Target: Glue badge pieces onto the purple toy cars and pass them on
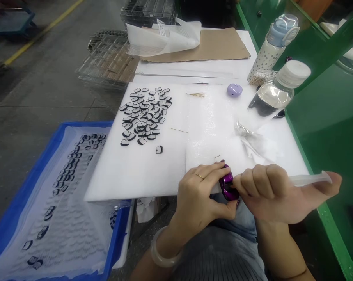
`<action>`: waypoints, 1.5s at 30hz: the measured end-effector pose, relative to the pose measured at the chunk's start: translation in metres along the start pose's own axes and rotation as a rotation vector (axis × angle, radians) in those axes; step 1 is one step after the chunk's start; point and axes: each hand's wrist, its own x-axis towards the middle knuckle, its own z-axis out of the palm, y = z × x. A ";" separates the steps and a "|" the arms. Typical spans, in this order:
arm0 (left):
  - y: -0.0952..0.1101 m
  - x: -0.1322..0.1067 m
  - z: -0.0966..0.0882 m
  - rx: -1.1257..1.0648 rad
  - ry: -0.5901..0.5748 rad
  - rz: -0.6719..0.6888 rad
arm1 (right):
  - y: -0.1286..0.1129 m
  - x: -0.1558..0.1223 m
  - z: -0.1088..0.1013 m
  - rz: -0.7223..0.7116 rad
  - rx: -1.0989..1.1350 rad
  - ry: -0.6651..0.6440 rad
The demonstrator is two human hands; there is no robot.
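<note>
Purple glossy shell [227, 183] pinched in left hand [201, 191] at foam sheet [141, 171] edge; right hand [270, 193] clenched around clear syringe [309, 179], tip at shell.

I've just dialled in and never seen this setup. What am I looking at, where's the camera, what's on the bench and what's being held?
One picture, from a camera worn on a person's head, looking down at two bare hands. The left hand grips a shiny purple piece. The right hand meets it, holding a clear syringe. They work at the near edge of a white foam sheet. On it lie many small black-and-white parts, a lilac case and a clear bottle. A blue tray on the left holds more parts.
</note>
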 end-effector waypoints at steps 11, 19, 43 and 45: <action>0.000 -0.001 0.001 0.005 0.015 0.017 | 0.008 -0.006 0.001 -0.097 -0.143 0.029; 0.000 -0.001 0.002 -0.004 0.020 0.013 | 0.000 -0.014 0.019 -0.061 -0.411 0.089; -0.003 -0.004 0.003 0.051 -0.004 0.025 | -0.014 0.025 0.016 -0.188 -0.678 0.246; -0.002 -0.005 0.004 0.058 -0.005 0.029 | -0.006 0.044 0.000 -0.183 -0.648 0.295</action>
